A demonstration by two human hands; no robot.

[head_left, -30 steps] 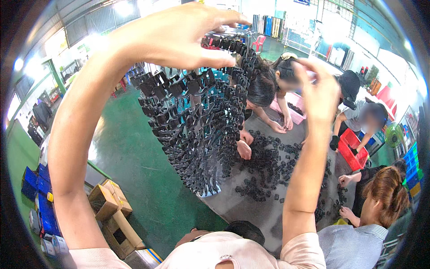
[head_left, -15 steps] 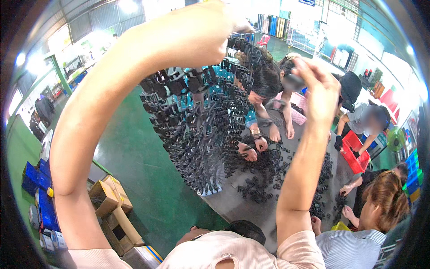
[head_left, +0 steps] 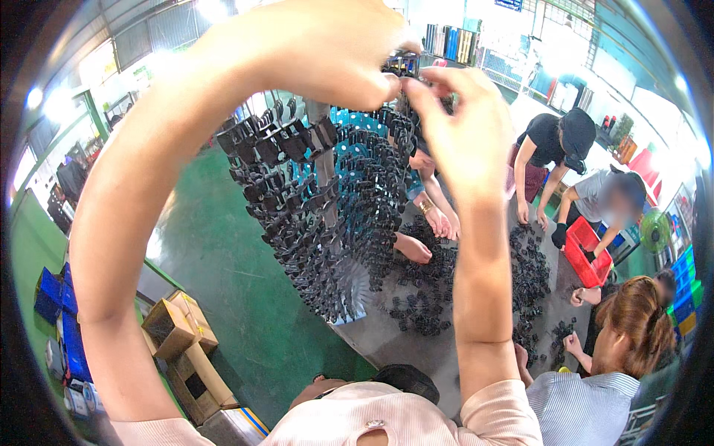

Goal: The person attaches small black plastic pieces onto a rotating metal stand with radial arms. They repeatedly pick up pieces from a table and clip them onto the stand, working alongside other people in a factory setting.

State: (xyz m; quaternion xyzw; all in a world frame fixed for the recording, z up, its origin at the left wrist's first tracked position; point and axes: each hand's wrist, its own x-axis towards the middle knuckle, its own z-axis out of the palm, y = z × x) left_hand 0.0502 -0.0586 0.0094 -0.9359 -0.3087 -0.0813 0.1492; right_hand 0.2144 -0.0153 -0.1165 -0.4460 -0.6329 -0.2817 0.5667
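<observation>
A tall hanging rack stands in front of me, its tiers lined with small black plastic parts. Both my arms are raised to its top. My left hand is closed at the upper rim, thumb and fingers about a black plastic part. From the right, my right hand meets it, thumb and forefinger pinched at that same part. Fingers partly hide the piece, so its exact shape is unclear.
Behind the rack, a grey table bears heaps of loose black parts. Several co-workers reach over it; one holds a red crate. Cardboard boxes and blue bins stand at the lower left. A green fan is far right.
My right hand has moved left from beside the rack to meet my left hand at its top. Co-workers around the table have shifted their heads and hands.
</observation>
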